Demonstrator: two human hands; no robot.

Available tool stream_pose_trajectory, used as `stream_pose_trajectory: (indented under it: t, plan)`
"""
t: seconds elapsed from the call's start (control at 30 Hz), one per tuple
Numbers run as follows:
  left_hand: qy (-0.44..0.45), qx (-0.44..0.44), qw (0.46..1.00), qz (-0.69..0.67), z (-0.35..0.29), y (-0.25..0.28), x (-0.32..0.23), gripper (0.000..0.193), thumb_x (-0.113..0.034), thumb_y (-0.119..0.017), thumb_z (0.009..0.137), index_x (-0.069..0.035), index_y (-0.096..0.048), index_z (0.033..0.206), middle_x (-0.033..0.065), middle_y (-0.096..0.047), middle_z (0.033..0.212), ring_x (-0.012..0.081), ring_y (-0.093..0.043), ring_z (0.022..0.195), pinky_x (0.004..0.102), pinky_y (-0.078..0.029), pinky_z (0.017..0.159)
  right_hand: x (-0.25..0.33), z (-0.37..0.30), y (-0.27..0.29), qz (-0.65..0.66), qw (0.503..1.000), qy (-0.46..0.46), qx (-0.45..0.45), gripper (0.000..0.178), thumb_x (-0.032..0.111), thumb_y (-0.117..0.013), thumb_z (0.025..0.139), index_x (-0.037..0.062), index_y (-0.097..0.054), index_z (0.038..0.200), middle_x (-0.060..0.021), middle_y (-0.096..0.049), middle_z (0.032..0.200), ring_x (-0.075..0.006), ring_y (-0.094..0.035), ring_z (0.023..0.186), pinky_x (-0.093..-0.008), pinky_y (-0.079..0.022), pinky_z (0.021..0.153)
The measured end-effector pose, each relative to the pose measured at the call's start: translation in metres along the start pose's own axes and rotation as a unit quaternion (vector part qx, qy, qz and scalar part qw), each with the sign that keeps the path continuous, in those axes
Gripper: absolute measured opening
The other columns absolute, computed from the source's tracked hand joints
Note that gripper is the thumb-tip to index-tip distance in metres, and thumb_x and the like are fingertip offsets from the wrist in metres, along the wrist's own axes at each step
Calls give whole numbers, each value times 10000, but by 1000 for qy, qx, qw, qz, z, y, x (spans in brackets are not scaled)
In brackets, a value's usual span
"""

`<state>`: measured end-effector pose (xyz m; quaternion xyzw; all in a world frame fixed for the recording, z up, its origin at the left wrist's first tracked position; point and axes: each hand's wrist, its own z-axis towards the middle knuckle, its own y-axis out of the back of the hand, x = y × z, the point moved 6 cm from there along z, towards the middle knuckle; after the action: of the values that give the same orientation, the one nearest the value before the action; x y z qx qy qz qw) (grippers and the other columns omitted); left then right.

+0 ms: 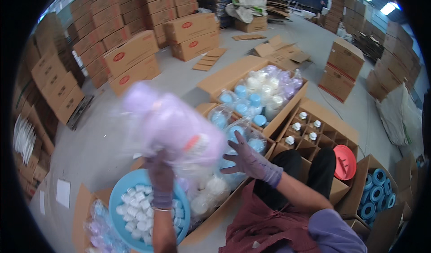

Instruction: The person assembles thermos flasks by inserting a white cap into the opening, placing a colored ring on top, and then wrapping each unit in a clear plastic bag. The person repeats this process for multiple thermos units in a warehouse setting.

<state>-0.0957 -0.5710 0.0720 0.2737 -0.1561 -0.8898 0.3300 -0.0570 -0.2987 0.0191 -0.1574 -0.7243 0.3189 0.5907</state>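
A large lilac bottle-like container (184,129) in clear plastic, with a rounded top and a red-and-white label, is lifted tilted at centre left, smeared by motion. My gloved left hand (162,174) grips its lower side; the fingertips are blurred. My gloved right hand (249,156) is open, fingers spread, just right of the container and apart from it. Beneath my left forearm sits a light-blue basin (117,224) of small white caps (137,210). Bagged bottles with blue tops (220,118) and white bagged pieces (211,192) lie in boxes beyond and between my hands.
A divided carton (330,127) with several white-capped bottles stands to the right, a red dish (344,162) on its edge. Beside it is a box of blue rings (377,192). Another carton (296,91) holds bagged bottles. Stacked cartons (130,58) rise behind; flattened cardboard (210,59) lies on the floor.
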Motion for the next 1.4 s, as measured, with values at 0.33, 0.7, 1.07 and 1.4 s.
stream_pose_trajectory:
  t: [0.33, 0.7, 1.07, 1.4]
  plan:
    - [-100, 313, 926, -184, 31, -237, -90, 330, -47, -611, 895, 14, -627, 1219, 170, -636, 1215, 314, -597, 1150, 433, -472, 982, 144, -9, 190, 159, 937, 271, -155, 390, 272, -389, 1070, 62, -487, 1384, -28, -641, 1276, -218, -646, 1090, -405, -564, 911]
    - [543, 124, 543, -628, 48, -538, -99, 269, -172, -590, 978, -30, -558, 1205, 108, -612, 1109, 292, -633, 1019, 562, -607, 836, 190, 118, 440, -713, 580, 260, -296, 106, 143, -644, 855, 56, -624, 911, -109, -622, 867, -256, -611, 796, -354, -486, 708]
    - [437, 205, 745, -460, -50, -612, -82, 359, -185, -643, 942, -44, -549, 1258, 80, -612, 1162, 170, -613, 962, 376, -547, 818, 209, 142, 421, -706, 642, 91, -285, 441, 384, -595, 885, 136, -616, 1249, -206, -565, 1306, -407, -539, 1197, -472, -436, 1025]
    - [115, 622, 741, -226, 16, -580, -97, 359, -389, -603, 927, -74, -716, 1057, 52, -661, 765, 143, -586, 671, 326, -506, 689, 174, 172, 434, -836, 514, 81, -175, 657, 142, -686, 802, 288, -479, 1408, -115, -287, 1563, -423, -219, 1445, -607, -286, 1101]
